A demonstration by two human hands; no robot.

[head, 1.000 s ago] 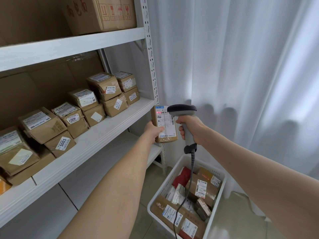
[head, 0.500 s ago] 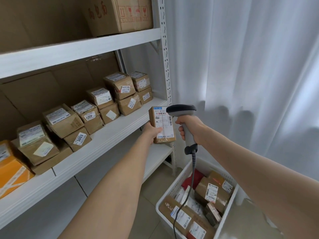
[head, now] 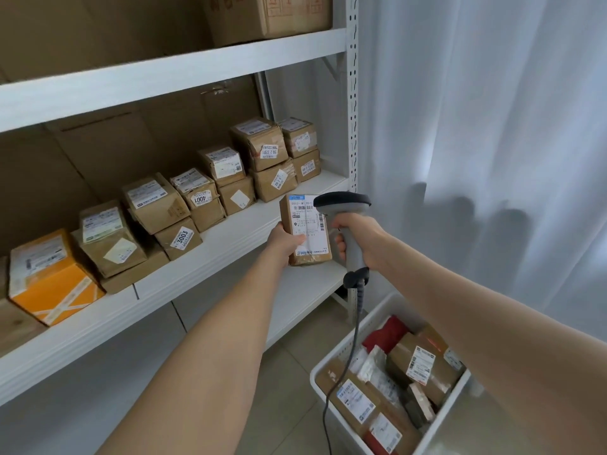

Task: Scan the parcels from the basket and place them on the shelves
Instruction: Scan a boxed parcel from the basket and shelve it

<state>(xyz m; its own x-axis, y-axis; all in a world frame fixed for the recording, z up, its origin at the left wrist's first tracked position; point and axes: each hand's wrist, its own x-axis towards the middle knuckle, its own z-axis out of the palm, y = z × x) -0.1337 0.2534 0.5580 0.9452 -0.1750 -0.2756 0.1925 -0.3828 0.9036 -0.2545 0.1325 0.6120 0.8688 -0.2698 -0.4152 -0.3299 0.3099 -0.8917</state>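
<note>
My left hand (head: 285,242) grips a small brown parcel (head: 308,224) upright by its left edge, its white label facing me. My right hand (head: 356,236) grips the handle of a grey barcode scanner (head: 345,205), whose head sits just right of the parcel's top, touching its label edge. Both are held in front of the middle shelf (head: 236,238) near its right end. A white basket (head: 437,435) on the floor at the lower right holds several labelled parcels (head: 420,366).
The middle shelf carries a row of stacked brown parcels (head: 262,149) and an orange box (head: 49,277) at the left. A big carton (head: 272,14) stands on the top shelf. The scanner cable (head: 353,343) hangs into the basket. White curtains (head: 492,126) hang on the right.
The view has swung left, showing more of the shelf and the orange box. The parcel and scanner stay together, with the parcel now closer to the middle shelf's edge.
</note>
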